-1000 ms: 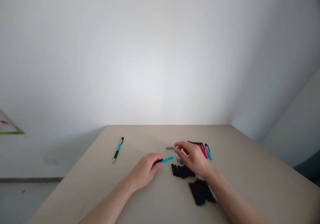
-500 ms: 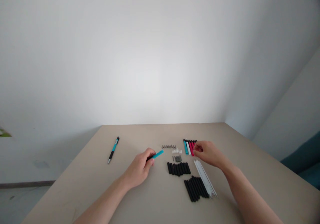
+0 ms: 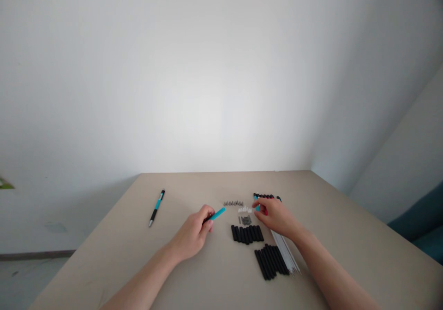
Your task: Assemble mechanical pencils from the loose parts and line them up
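Well, your left hand (image 3: 194,236) is pinching the blue barrel (image 3: 218,213) over the desk (image 3: 194,187), while your right hand (image 3: 276,215) is hovering, fingers parted, beside the white pieces (image 3: 245,210); you're working best by keeping the barrel steady and not brushing the small metal parts (image 3: 246,220)

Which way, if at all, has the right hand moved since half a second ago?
Yes, leftward: judged against the white pen refills, the right hand now hides their previously visible far ends.
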Tool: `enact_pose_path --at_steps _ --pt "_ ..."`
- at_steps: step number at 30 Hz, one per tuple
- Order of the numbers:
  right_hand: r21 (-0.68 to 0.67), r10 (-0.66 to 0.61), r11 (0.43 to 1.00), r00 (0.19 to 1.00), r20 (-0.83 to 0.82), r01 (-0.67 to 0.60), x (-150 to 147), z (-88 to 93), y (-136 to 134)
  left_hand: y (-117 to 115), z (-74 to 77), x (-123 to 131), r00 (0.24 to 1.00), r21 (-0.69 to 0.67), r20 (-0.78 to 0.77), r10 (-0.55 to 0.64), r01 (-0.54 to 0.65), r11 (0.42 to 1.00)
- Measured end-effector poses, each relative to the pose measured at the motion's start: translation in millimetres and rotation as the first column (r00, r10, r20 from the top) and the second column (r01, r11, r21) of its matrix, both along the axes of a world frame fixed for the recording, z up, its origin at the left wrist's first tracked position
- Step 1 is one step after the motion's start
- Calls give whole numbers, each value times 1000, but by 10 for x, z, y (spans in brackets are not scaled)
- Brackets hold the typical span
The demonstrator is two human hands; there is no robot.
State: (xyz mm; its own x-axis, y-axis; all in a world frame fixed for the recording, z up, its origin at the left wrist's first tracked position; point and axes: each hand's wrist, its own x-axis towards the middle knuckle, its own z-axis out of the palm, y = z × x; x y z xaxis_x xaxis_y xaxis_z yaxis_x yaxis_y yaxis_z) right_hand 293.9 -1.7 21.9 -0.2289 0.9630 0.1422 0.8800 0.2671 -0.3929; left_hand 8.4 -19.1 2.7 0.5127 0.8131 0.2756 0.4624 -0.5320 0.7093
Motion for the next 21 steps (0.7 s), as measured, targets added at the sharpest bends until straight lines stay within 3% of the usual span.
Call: enact_pose_path --at_steps 21 --pt "12 -16 1000 1000 4 15 -19 26 -8 -17 43 9 1000 -15 -26 -9 8 1000"
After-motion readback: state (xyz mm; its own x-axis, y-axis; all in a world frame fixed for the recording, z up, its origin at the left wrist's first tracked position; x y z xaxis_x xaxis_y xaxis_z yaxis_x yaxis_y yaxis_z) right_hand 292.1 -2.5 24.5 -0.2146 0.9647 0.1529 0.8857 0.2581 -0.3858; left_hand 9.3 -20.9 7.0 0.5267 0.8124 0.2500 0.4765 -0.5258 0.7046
